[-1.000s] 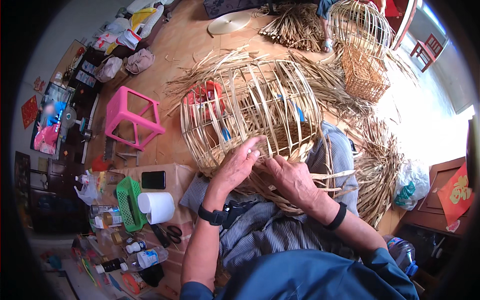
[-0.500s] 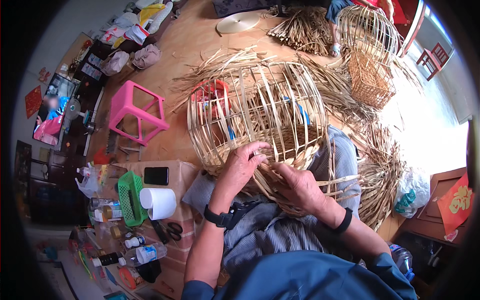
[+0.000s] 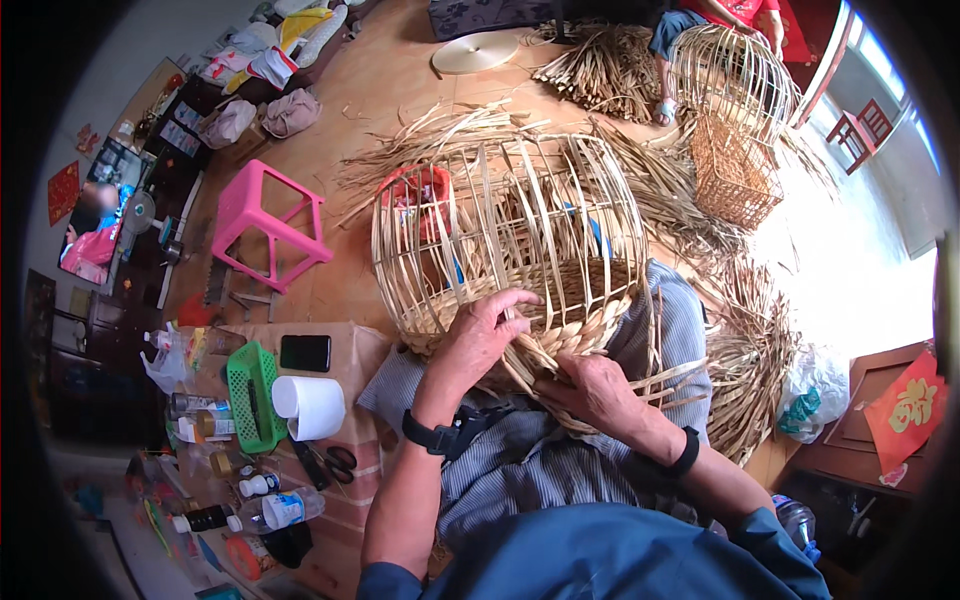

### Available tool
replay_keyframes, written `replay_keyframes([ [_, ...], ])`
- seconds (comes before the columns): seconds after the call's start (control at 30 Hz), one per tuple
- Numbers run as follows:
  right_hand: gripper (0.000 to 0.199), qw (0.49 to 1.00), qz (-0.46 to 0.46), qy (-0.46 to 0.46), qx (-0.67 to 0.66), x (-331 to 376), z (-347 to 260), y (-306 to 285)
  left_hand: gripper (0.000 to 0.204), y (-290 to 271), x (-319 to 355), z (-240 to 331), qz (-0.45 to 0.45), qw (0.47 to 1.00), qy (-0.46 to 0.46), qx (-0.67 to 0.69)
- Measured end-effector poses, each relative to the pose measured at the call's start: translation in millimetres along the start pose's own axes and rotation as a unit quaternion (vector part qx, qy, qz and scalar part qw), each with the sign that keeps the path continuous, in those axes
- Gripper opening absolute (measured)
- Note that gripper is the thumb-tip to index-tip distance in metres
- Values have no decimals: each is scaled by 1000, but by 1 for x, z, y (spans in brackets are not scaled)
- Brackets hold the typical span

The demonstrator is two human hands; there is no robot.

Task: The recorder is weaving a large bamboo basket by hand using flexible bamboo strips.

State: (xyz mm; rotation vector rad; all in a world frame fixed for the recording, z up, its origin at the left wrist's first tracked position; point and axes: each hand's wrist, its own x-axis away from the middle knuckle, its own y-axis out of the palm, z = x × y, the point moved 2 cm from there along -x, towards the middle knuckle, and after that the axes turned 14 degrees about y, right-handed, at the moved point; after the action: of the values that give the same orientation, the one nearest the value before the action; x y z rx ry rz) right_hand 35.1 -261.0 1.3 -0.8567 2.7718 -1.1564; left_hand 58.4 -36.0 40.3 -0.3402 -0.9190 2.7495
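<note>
A half-woven basket (image 3: 597, 318) of dry straw rests against my lap, its tall, thin ribs standing up in an open cage above a thick braided band. My left hand (image 3: 478, 338) is at the near side of that band, with thumb and fingers pinched together around straw strands. Just right of it, my right hand (image 3: 600, 392) is closed on the flat straw strands (image 3: 522, 368) that run between the two hands. The right fingertips are partly hidden by the strands. Loose strand ends stick out to the right past my right wrist.
At left is a covered table (image 3: 357, 350) with a phone (image 3: 305, 352), paper roll (image 3: 310, 408), green basket (image 3: 253, 395), scissors (image 3: 340, 462) and bottles. A pink stool (image 3: 268, 220) stands beyond. Straw piles (image 3: 755, 350) lie at right; another person (image 3: 715, 12) sits behind a ribbed basket (image 3: 735, 75).
My right hand has moved slightly down and away from the left, drawing the strands with it. The left hand stays at the band. The whole view has shifted a little.
</note>
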Motion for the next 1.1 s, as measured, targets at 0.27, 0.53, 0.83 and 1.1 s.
replay_keyframes([
  [0.27,23,997,-2,-71,28,-34,-10,-57,33,6,-2,2,-22,999,-32,-1],
  [0.53,37,995,-73,11,-61,-56,9,-75,28,4,3,3,-10,999,-23,-33],
  [0.83,25,978,137,-12,158,-20,16,-56,29,1,7,-8,4,997,37,66],
  [1.1,61,990,91,-61,92,30,-26,13,29,14,10,-13,39,996,62,47],
])
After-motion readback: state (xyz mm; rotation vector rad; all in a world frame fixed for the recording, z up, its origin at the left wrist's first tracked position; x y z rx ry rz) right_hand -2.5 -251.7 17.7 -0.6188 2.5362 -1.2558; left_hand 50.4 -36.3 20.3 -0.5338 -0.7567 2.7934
